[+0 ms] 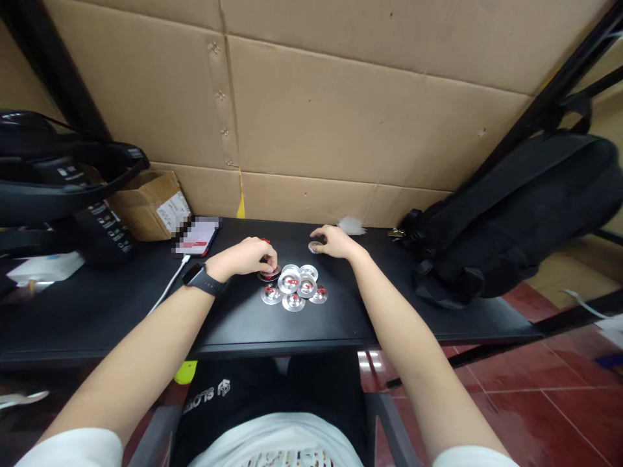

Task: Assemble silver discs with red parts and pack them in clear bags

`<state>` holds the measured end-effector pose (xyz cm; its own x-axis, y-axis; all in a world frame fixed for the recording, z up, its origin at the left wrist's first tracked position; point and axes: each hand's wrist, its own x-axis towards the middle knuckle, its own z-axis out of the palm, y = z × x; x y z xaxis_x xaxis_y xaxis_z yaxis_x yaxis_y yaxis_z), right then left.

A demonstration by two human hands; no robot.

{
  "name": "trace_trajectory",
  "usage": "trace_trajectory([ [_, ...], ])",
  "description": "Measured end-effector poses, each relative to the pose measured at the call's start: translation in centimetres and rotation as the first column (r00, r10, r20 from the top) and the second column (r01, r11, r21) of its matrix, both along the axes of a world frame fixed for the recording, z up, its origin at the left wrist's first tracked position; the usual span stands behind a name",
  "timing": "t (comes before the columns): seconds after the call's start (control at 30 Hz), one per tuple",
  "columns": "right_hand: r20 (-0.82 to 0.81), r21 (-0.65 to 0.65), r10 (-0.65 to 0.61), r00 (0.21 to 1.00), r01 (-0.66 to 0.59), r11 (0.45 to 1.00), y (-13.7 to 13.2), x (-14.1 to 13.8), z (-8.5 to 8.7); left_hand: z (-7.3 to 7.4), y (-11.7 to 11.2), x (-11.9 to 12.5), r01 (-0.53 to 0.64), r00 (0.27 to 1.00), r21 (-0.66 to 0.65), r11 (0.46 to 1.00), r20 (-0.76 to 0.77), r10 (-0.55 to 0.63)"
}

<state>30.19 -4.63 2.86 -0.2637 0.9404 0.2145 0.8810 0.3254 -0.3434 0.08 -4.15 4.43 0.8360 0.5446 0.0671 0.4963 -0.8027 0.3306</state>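
Several small silver discs with red centres [294, 285] lie clustered on the black table [97, 311]. My left hand [248, 257], with a black watch on its wrist, is curled over a disc at the cluster's left edge [269, 274], fingers closed on it. My right hand [335, 242] rests farther back, fingertips pinched on a single silver disc [315, 246] set apart from the cluster.
A black backpack [511, 214] fills the table's right end. A phone with a white cable [197, 236], a cardboard box [150, 204] and black gear [58, 181] sit at the left. A cardboard wall rises behind. Red floor tiles show at lower right.
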Motion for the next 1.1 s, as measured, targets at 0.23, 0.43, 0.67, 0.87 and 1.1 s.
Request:
trace_trajectory([
  [0.23,-0.094,0.092,0.213,0.973,-0.204,0.975,-1.4,-3.2,0.7,0.3,-0.1,-0.3,-0.04,0.999,0.086,0.995,-0.031,0.043],
  [0.43,-0.409,0.059,0.303,0.861,-0.306,0.95,-2.4,-6.7,-0.3,-0.4,0.2,0.3,-0.117,0.895,-0.028,0.993,0.431,0.117],
  [0.67,-0.628,0.106,0.24,0.74,-0.224,0.969,-2.8,-8.4,-0.5,-0.9,0.0,1.3,-0.053,0.745,-0.223,0.973,0.64,0.188],
  [0.87,-0.583,0.125,0.296,0.757,-0.276,0.953,-2.3,-7.2,-0.2,-0.9,0.4,1.0,-0.019,0.777,-0.193,0.981,0.614,0.136],
  [1.1,-0.32,0.238,0.089,0.943,-0.011,0.971,-0.9,-3.3,0.4,-1.4,4.2,-2.9,-0.401,0.734,0.028,0.915,0.608,0.303],
])
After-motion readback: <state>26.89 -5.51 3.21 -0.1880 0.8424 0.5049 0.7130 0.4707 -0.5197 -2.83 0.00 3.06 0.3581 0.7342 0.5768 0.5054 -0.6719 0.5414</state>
